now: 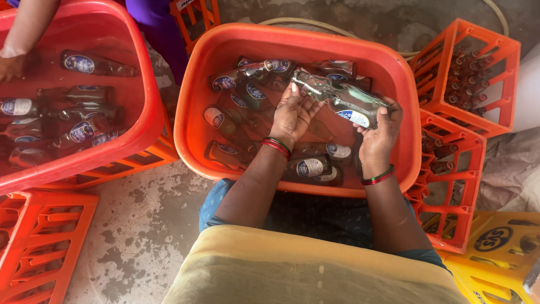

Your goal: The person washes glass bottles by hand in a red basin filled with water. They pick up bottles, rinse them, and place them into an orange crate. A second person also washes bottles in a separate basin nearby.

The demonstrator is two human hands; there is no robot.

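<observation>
A clear glass bottle with a blue and white label lies tilted above the water of an orange tub. My right hand grips its body near the label. My left hand has its fingers spread against the bottle's neck end. Both wrists wear red and green bangles. Several more labelled bottles lie sunk in the tub's water under and around my hands.
A second red tub at the left holds several bottles; another person's arm reaches into it. Orange crates with bottles stand at the right, an empty orange crate bottom left, a yellow crate bottom right. A hose runs behind.
</observation>
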